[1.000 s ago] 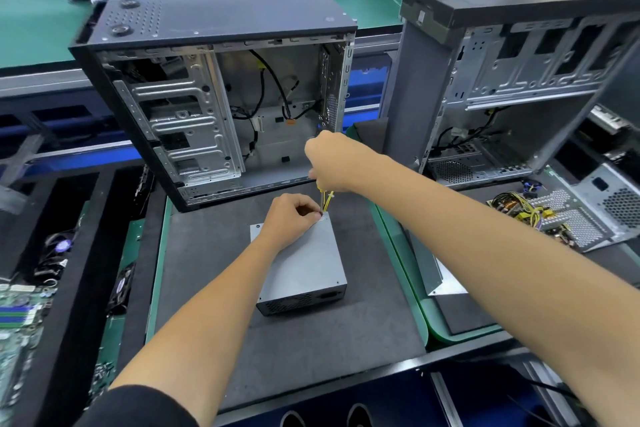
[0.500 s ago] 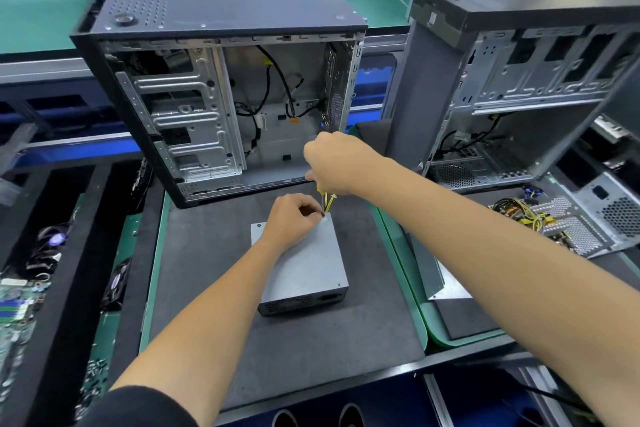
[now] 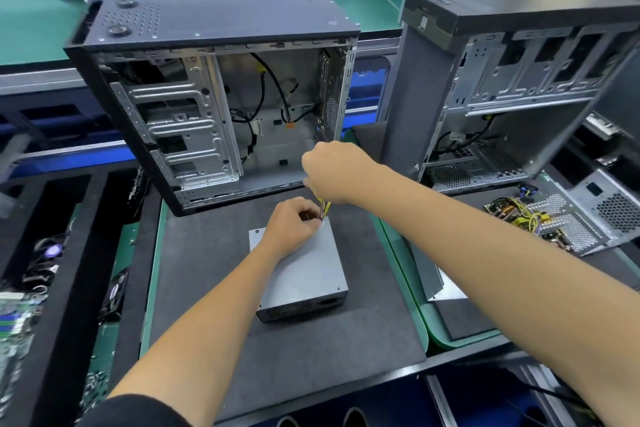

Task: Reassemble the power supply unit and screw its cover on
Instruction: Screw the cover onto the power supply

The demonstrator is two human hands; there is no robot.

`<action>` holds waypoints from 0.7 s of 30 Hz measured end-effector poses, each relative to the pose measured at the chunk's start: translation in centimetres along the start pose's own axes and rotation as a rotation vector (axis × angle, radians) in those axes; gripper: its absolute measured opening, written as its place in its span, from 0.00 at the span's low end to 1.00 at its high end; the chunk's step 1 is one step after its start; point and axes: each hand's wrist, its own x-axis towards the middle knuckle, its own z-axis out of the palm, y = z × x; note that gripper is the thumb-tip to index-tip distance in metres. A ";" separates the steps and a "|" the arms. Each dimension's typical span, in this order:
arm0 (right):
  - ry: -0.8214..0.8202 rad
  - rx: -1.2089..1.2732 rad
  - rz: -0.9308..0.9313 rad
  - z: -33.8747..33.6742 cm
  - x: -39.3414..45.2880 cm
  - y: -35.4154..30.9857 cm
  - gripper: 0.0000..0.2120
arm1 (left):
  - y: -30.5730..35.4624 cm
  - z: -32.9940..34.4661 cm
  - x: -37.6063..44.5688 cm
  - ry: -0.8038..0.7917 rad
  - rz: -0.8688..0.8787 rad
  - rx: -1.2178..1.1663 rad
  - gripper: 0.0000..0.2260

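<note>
A: The power supply unit (image 3: 304, 270) is lying flat on the dark mat (image 3: 214, 305), just in front of the open computer case (image 3: 214, 97). The person's right hand (image 3: 334, 173) is closing around a yellow-and-black cable bundle (image 3: 325, 209) above the unit's far corner, while the left hand (image 3: 292, 230) is pinching something small at that corner; it is too hidden to name.

A: What is that step asking for?

B: Probably feeding the cables cleanly through the corner opening, keeping them from getting trapped under the cover before any screws are going in.

A: And the containers?

B: The case behind the unit is holding drive cages and loose black wiring. The second case (image 3: 519, 97), right of the unit, is showing a few cables low inside. An opened supply shell (image 3: 575, 218) farther right is spilling yellow wires.
</note>
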 end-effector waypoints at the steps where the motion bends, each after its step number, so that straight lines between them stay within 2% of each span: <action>1: 0.003 -0.022 0.014 0.0 -0.1 0.0 0.07 | 0.0 0.0 0.0 0.001 0.002 -0.002 0.06; 3: -0.052 0.025 0.019 -0.1 -0.1 0.2 0.07 | 0.0 0.1 0.0 0.005 0.004 0.001 0.07; 6: -0.200 0.225 -0.050 -0.5 0.1 0.4 0.05 | 0.0 0.0 -0.1 0.010 -0.001 0.002 0.07; 8: -0.179 0.216 -0.071 -0.7 0.3 0.4 0.06 | 0.1 0.0 -0.2 0.009 -0.004 0.007 0.07; 10: -0.092 0.183 -0.019 -0.6 0.4 0.3 0.09 | 0.1 0.0 -0.2 0.006 -0.003 0.017 0.06; 14: -0.014 0.013 0.037 -0.4 0.5 0.0 0.09 | 0.2 0.0 -0.1 -0.002 0.002 0.033 0.06; 16: -0.099 0.065 0.032 -0.5 0.5 0.3 0.11 | 0.1 0.0 -0.1 -0.002 -0.005 0.040 0.05; 18: -0.230 0.196 -0.014 -0.7 0.4 0.7 0.06 | 0.3 0.0 -0.2 0.004 -0.009 0.051 0.05; 19: -0.250 0.225 -0.043 -0.8 0.4 0.8 0.05 | 0.3 0.0 -0.2 0.005 -0.007 0.060 0.05; 21: -0.177 0.199 -0.056 -0.8 0.3 0.9 0.04 | 0.3 0.0 -0.1 0.000 -0.008 0.086 0.05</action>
